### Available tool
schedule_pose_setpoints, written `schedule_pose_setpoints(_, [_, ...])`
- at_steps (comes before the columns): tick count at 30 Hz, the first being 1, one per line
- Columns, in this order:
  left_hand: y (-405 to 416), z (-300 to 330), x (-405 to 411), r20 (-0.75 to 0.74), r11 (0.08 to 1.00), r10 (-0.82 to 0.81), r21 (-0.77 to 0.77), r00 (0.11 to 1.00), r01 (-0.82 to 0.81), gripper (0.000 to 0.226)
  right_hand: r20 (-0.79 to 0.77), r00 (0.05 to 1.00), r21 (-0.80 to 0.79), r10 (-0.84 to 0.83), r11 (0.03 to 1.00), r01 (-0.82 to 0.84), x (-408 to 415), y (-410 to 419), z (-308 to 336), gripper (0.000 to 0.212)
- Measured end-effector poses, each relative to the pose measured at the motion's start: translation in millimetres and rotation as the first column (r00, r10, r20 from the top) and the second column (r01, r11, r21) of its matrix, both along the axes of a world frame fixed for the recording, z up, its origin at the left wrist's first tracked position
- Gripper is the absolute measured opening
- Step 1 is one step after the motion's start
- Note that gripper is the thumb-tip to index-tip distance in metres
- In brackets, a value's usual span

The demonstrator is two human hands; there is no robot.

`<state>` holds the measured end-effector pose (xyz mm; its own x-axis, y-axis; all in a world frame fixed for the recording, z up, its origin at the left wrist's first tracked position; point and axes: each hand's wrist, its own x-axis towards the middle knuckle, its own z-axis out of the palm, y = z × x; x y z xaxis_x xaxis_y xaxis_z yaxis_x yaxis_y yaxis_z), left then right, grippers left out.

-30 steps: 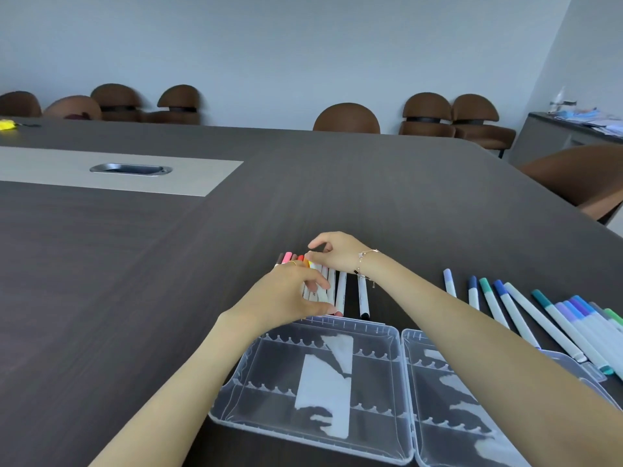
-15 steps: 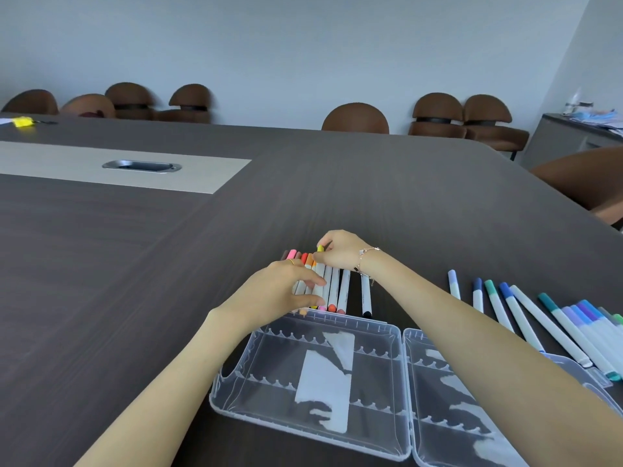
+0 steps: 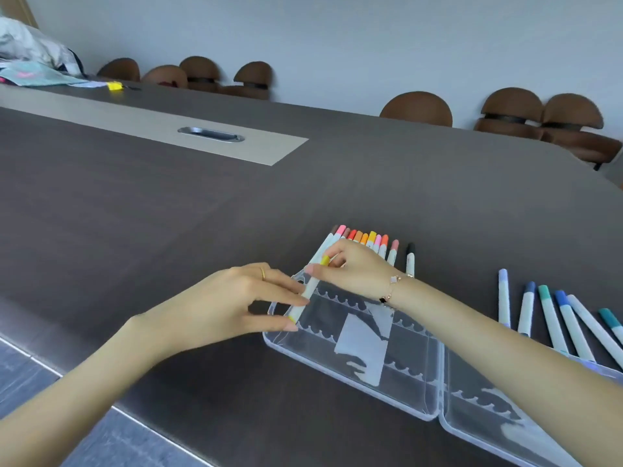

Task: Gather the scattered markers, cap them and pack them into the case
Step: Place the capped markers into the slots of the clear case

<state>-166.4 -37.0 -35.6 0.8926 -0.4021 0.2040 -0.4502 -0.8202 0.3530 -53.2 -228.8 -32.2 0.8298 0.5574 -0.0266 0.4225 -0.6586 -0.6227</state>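
Over the near-left corner of the open clear case (image 3: 354, 375), both hands hold one yellow marker (image 3: 310, 287) tilted above the tray; right hand (image 3: 354, 267) pinches its upper end at the yellow cap between thumb and forefinger, left hand (image 3: 236, 298) pinches the lower end, fingers (image 3: 286, 291) curled lightly round the white barrel, lower yellow tip showing just beside the thumb. Left hand carries a gold ring (image 3: 262, 273); right wrist carries a thin bracelet (image 3: 392, 286). Case lies flat on the dark surface (image 3: 168, 214), two hinged halves side by side, scalloped dividers visible in both, no markers seated in the visible slots. Beyond the case, touching one another in a row: warm-coloured markers (image 3: 364, 239) (pink, red, orange, yellow caps), capped ends pointing away; one black-capped marker (image 3: 409, 257) lies just beside that row, on its right. Right of the case, well apart from the warm row: blue and teal markers (image 3: 549, 308), fanned, caps pointing away, partly cut by the frame edge. Far side of the surface: pale inlay with metal cable slot (image 3: 210, 134), brown chairs (image 3: 416, 107) along the wall
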Motion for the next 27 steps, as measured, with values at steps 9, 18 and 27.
schedule_pose_setpoints(9, [4.1, -25.9, -22.3, 0.051, 0.999, -0.013, 0.045, 0.999, 0.01, 0.042, 0.056, 0.998, -0.006, 0.041, 0.999, -0.04, -17.3, 0.8, -17.0, 0.039])
schedule_pose_setpoints(18, [4.3, -26.9, -10.9, 0.023, 0.999, -0.051, 0.014, 0.998, 0.05, 0.044, 0.156, 0.986, -0.032, 0.051, 0.998, -0.047, -8.2, -2.3, -26.6, 0.03])
schedule_pose_setpoints(27, [-0.2, -32.2, -2.5, 0.201, 0.994, -0.085, 0.085, 0.976, 0.069, 0.037, 0.154, 0.984, -0.065, 0.085, 0.995, -0.076, 0.0, -2.6, -31.5, 0.037])
